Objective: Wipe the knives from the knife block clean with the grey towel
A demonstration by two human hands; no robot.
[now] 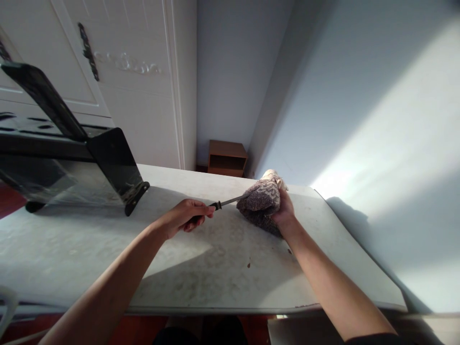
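Note:
My left hand (192, 214) is closed around the black handle of a tool with a narrow metal shaft (232, 200). The shaft points right, and its far end disappears into a brown and cream patterned cloth (260, 196). Whether that end is a blade or a rod cannot be seen. Bunched up in my right hand (285, 209), the cloth hides most of the fingers and folds around the tip. Both hands are over the white tabletop (215, 273), with the cloth's lower edge close to its surface.
At the left of the table stands a black rack (108, 148) with clear panels and a raised handle. A small brown crumb (248, 265) lies near the middle. Beyond the far edge are a white cabinet (140, 105) and a brown wooden stand (227, 152). A wall (359, 120) borders the right.

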